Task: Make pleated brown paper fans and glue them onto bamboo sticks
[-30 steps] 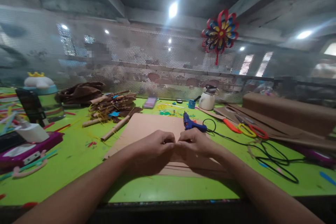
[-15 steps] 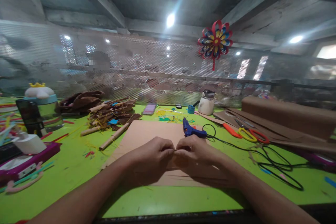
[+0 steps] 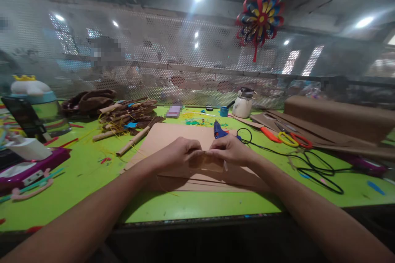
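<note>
My left hand [image 3: 182, 153] and my right hand [image 3: 233, 151] meet over the middle of a large brown paper sheet [image 3: 168, 135]. Both are closed, thumbs and fingertips pinching the upper edge of a small piece of brown paper [image 3: 212, 165]. Part of this piece hangs below the fingers; the fingers cover the rest. Just beyond my right hand lies a blue glue gun [image 3: 219, 130], its handle partly hidden by that hand. More brown paper layers show under my wrists.
Left of the sheet lies a pile of brown paper rolls [image 3: 128, 119]. Scissors [image 3: 290, 139], a black cable [image 3: 317, 168] and stacked brown paper [image 3: 333, 121] are at right. A white jug [image 3: 243, 104] stands behind. A purple power strip [image 3: 37, 170] and a phone [image 3: 24, 119] occupy the left.
The view has tipped downward, so the table's front edge shows more. My fingertips are slightly farther apart, and more of the small brown paper piece is visible beneath them.
</note>
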Available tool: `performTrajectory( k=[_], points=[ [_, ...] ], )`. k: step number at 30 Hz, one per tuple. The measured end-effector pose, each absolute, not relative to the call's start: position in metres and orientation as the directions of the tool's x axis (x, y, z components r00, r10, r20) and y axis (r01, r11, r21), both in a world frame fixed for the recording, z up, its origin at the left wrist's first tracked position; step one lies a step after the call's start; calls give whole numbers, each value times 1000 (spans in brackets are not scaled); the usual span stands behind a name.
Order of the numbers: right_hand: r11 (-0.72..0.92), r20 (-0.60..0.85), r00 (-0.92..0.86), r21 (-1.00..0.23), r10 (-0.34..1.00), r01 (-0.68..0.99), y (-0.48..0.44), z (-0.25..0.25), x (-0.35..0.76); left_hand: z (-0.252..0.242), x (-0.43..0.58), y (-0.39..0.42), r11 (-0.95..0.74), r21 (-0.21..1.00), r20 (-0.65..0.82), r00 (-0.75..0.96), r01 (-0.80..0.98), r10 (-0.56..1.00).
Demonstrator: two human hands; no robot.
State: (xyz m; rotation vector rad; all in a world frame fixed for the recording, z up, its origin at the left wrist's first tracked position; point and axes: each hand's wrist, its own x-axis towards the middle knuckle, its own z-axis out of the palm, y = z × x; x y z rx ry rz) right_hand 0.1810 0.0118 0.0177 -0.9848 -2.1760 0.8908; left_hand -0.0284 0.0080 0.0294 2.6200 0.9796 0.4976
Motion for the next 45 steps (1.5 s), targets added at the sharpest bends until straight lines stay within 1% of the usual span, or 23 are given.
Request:
performTrajectory(
  k=[2,3,6,8,12,15,19,23,27,30,32,34,36,38,41,43,45],
  points=[
    [481,221,-556,-790,802,380,13,18,183,30,-28,9,-725,416,213,717,548,664],
    [464,209,-561,-809,801,362,13,19,184,30,-28,10,-719,448,198,726,531,659],
    [411,157,-611,-860,776,302,15,19,187,34,-28,12,-660,586,104,764,471,637],
    [398,140,-647,-876,749,271,17,18,189,37,-29,13,-616,652,55,782,443,621],
    [367,115,-679,-899,725,240,21,17,194,39,-32,18,-566,715,-1,810,410,587],
    [325,74,-686,-913,724,245,23,17,199,41,-36,20,-526,751,-46,826,399,562],
    [324,40,-707,-906,706,273,24,21,204,43,-38,19,-480,775,-106,832,412,544],
    [319,4,-697,-891,717,322,20,28,203,40,-37,18,-412,793,-154,801,449,578],
    [291,-6,-655,-893,756,344,16,34,202,37,-36,19,-393,799,-155,788,455,596],
    [259,-10,-660,-915,751,309,17,34,205,39,-38,22,-401,802,-131,785,442,605],
    [244,27,-666,-941,746,236,19,32,208,42,-40,24,-391,817,-106,776,424,621],
    [235,122,-640,-967,758,94,21,30,211,44,-42,25,-370,846,-74,771,384,632],
    [234,230,-582,-970,780,-71,22,29,210,45,-44,25,-334,887,-41,775,319,631],
    [226,277,-568,-961,775,-161,20,29,207,45,-44,23,-275,928,-37,799,250,600],
    [236,267,-675,-962,688,-139,11,31,197,42,-40,18,-164,970,-75,861,181,504],
    [295,274,-727,-950,630,-102,4,33,191,40,-35,14,-101,981,-104,891,165,441],
    [360,306,-735,-929,605,-90,-1,35,187,39,-31,11,-69,984,-127,911,167,393]
  ],
)
